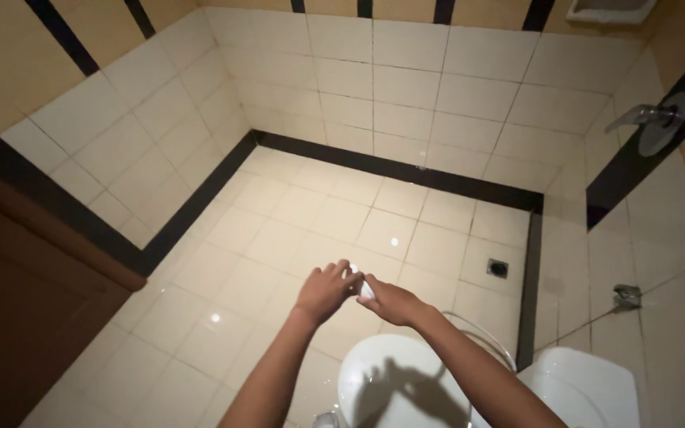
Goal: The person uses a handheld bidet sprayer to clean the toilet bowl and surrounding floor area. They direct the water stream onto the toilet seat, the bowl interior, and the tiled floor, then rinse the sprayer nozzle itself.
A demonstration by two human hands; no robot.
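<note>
At nine o'clock, a brown wooden door (17, 301), edge-on along the left border. Beyond it, a glossy cream tiled floor (279, 230) with a black skirting band at the foot of the walls. Near centre, left hand (325, 292) reaching forward, fingers curled and pressed together around the top of a small white object (365, 287). Just right of it, right hand (390, 303), fingertips pinching the same white object from the other side; both hands touching it, meeting above the floor. Too small and covered to tell what kind of thing it is. At six o'clock, directly below the hands, a white toilet lid (394, 380), closed, hand shadows across it; bowl contents hidden. At five o'clock, a white toilet tank (584, 388). At three o'clock, low, a square floor drain (498, 268), dark inside. Further right, a small metal valve (626, 296) on the wall. At two o'clock, a chrome tap handle (653, 117) on a round plate. At one o'clock, top edge, a white wall dish (610, 9), contents not visible.
</note>
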